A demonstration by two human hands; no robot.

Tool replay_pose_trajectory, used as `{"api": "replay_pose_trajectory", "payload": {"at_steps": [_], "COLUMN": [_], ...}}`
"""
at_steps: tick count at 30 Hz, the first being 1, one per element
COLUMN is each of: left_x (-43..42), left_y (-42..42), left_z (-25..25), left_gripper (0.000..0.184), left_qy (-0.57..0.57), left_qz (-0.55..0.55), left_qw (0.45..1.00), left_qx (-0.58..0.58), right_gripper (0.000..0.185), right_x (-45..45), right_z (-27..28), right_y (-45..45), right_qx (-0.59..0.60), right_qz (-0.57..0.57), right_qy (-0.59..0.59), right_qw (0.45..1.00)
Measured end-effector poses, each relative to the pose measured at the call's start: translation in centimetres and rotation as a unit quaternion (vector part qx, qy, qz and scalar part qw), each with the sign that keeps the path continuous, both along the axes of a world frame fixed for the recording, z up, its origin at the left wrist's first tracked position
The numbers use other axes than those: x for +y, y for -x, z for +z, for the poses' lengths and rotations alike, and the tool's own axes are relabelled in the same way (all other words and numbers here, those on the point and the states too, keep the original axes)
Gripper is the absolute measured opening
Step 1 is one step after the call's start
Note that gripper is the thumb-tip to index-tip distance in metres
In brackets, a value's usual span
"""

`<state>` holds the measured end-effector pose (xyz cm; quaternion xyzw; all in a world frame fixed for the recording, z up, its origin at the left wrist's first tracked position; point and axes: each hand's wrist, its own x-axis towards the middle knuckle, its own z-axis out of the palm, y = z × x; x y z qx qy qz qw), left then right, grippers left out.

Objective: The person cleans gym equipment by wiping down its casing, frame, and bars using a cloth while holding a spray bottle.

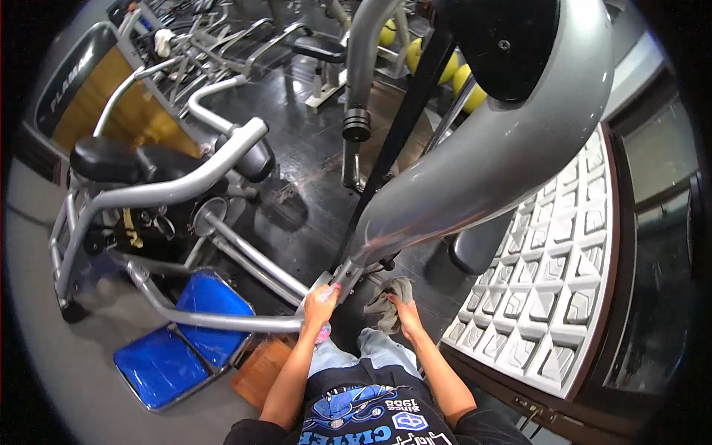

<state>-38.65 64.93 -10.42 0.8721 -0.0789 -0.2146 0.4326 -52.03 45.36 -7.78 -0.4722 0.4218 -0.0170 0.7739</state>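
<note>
My left hand (320,304) is closed around the lower end of a grey metal machine frame (445,178), where the thick curved tube meets thinner bars. Just below that hand a small pink patterned item (323,334) shows; what it is I cannot make out. A crumpled grey cloth (389,305) hangs from my right hand (405,313), whose fingers are pinched on its edge. The cloth is to the right of the frame's base, above the dark floor.
Left stands another machine with a silver bar (178,191) and black pads. Two blue seats (159,367) and a wooden board (261,371) lie at lower left. A white patterned panel (541,304) borders the right. Yellow balls (430,61) and more equipment sit behind.
</note>
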Motion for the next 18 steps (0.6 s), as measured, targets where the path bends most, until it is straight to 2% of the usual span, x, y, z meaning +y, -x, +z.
{"api": "replay_pose_trajectory", "payload": {"at_steps": [1,3,5,6,7,8,10,11,12,13,14,16,18], "left_x": [0.3,1.3,2.4,3.1,3.8,4.4,5.6,6.3,6.8,7.4,7.8,8.4,8.7], "left_y": [0.7,1.9,3.6,4.5,5.4,6.2,7.7,8.3,8.7,9.2,9.5,9.6,9.6], "left_z": [0.3,0.4,0.6,0.6,0.7,0.8,1.2,1.4,1.8,2.2,2.6,2.7,2.7], "left_gripper": [0.041,0.039,0.038,0.037,0.035,0.035,0.033,0.032,0.032,0.031,0.031,0.027,0.026], "left_qy": [0.007,0.024,0.042,0.065,0.101,0.094,0.106,0.121,0.115,0.132,0.149,0.160,0.155], "left_qz": [0.025,0.055,0.095,0.122,0.132,0.140,0.194,0.208,0.213,0.214,0.212,0.219,0.217], "left_qw": [1.000,0.997,0.992,0.986,0.983,0.982,0.969,0.964,0.964,0.961,0.958,0.953,0.957], "left_qx": [0.011,0.043,0.069,0.095,0.084,0.081,0.110,0.113,0.110,0.118,0.126,0.131,0.118], "right_gripper": [0.039,0.045,0.051,0.057,0.064,0.064,0.059,0.059,0.056,0.053,0.053,0.050,0.053], "right_x": [-0.2,0.0,1.0,2.0,2.7,4.0,6.5,7.1,7.9,8.6,9.3,10.7,11.6], "right_z": [-0.7,-2.7,-7.9,-8.3,-8.6,-9.0,-8.8,-9.7,-12.6,-12.9,-13.2,-10.6,-10.7], "right_y": [-0.3,-0.9,-1.8,-2.4,-2.9,-3.6,-5.2,-5.8,-6.3,-6.7,-6.1,-5.1,-4.3], "right_qx": [-0.001,-0.041,-0.040,-0.038,0.021,0.051,0.081,0.078,0.054,0.031,0.031,0.090,0.077], "right_qz": [0.013,0.042,0.038,0.022,0.080,0.071,-0.020,-0.015,-0.048,-0.081,-0.080,0.002,0.016], "right_qy": [-0.004,0.094,0.053,0.020,0.135,0.207,0.255,0.249,0.236,0.223,0.218,0.314,0.289], "right_qw": [1.000,0.994,0.997,0.999,0.987,0.974,0.963,0.965,0.969,0.971,0.972,0.945,0.954]}}
